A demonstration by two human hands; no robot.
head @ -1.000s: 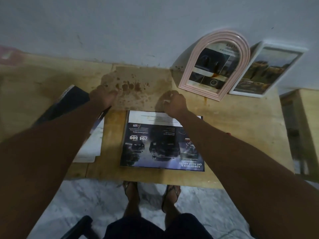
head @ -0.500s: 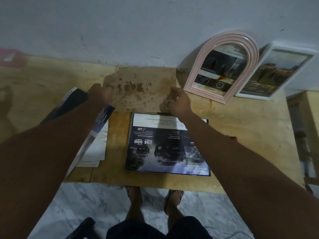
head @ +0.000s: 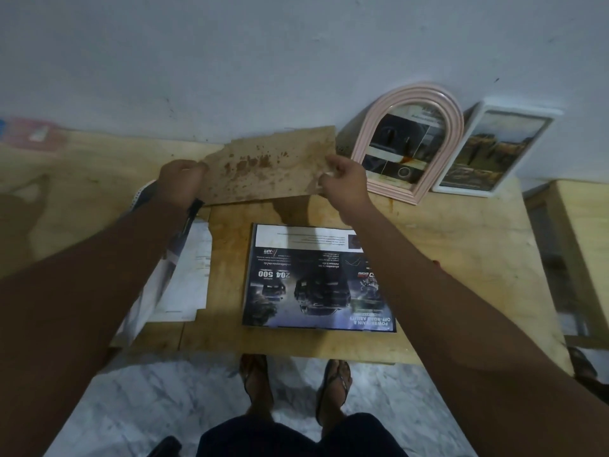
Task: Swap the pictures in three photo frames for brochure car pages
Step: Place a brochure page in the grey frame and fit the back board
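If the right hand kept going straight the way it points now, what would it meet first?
Probably the pink arched frame against the wall; the right hand, gripping the stained backing board, points up-right toward it, though depth is unclear.

Stained brown backing board [head: 270, 166] held tilted above tabletop; car brochure page [head: 316, 278] flat, upside-down; arched pink frame [head: 408, 140] and white frame [head: 494, 150] lean on wall.

Dim, bluish indoor light, soft shadows, wide-angle bending, blurred edges
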